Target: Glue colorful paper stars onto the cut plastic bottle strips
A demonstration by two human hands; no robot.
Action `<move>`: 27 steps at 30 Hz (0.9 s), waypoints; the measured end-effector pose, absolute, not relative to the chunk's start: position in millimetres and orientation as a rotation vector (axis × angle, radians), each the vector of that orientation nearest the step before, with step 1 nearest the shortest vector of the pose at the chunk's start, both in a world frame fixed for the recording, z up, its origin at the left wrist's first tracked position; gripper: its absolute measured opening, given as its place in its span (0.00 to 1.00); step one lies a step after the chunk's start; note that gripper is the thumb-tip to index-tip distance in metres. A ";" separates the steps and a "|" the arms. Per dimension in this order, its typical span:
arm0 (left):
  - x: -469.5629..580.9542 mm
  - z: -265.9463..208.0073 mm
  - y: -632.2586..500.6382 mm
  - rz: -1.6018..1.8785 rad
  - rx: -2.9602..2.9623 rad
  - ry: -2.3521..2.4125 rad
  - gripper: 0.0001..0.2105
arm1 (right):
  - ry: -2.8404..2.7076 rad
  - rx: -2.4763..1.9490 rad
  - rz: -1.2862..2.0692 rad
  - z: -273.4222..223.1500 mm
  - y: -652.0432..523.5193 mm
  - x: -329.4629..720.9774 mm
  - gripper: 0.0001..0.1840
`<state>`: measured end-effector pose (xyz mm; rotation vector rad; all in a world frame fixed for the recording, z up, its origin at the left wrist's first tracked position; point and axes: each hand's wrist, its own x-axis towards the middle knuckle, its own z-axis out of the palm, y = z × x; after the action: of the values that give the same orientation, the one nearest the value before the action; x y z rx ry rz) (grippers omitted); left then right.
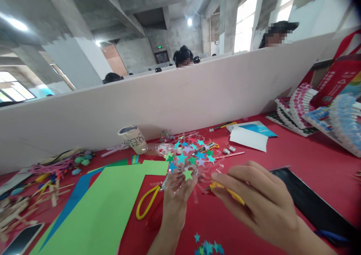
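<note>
My left hand [178,193] grips a clear plastic piece [184,171] covered with paper stars, the end with a light green star [187,174] facing me. Its shape is partly hidden by stars and fingers. To the right, my right hand [258,200] hovers with thumb and forefinger apart. A yellow-handled tool [229,193] shows in the gap between them; whether they touch it is unclear. Yellow-handled scissors [148,202] lie left of my left wrist. Below, loose blue and green stars [208,247] lie on the red table [188,228].
Green sheets [104,202] cover the left side, beside sticks and pipe cleaners [47,168]. A paper cup [132,138] stands against the white partition [180,101]. Behind are a yellow cutter [211,147] and white card [249,138]. A black pouch [307,195] lies right. People sit beyond.
</note>
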<state>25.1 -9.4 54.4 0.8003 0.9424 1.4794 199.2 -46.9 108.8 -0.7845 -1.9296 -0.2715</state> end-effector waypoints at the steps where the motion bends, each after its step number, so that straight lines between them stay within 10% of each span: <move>1: 24.7 54.5 -9.9 1.476 0.821 0.929 0.13 | -1.911 -0.791 -0.254 109.1 -46.4 199.4 0.13; 27: 22.8 47.0 -4.0 1.507 0.946 0.906 0.07 | -1.696 -0.864 -0.009 114.9 -53.6 200.7 0.08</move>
<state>22.8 -4.0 47.0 0.9456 0.9060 1.5073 200.7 -53.6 114.9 -0.8639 -1.6961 -0.0090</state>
